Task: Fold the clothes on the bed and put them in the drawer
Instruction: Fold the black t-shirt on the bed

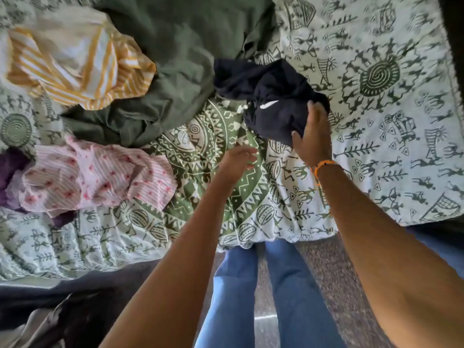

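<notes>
Now right grip [311, 136] clutching navy garment [271, 96] above bedsheet [376, 71]; left grip [236, 159] wide, beside it.

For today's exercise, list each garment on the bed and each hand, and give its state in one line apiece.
Dark navy garment: crumpled, gripped at its near edge.
Olive green garment: unfolded, in a heap.
Yellow striped garment: crumpled, resting on the green one.
Pink striped garment: crumpled, unfolded.
Purple garment: mostly hidden.
Right hand: gripping the navy garment.
Left hand: open, empty.

Speckled floor [334, 277] beside the bed's edge. Blue jeans [288, 292] on the person's legs, standing on that floor. Orange wristband [322, 165]; dark blurred cloth [62, 310], lower left.
</notes>
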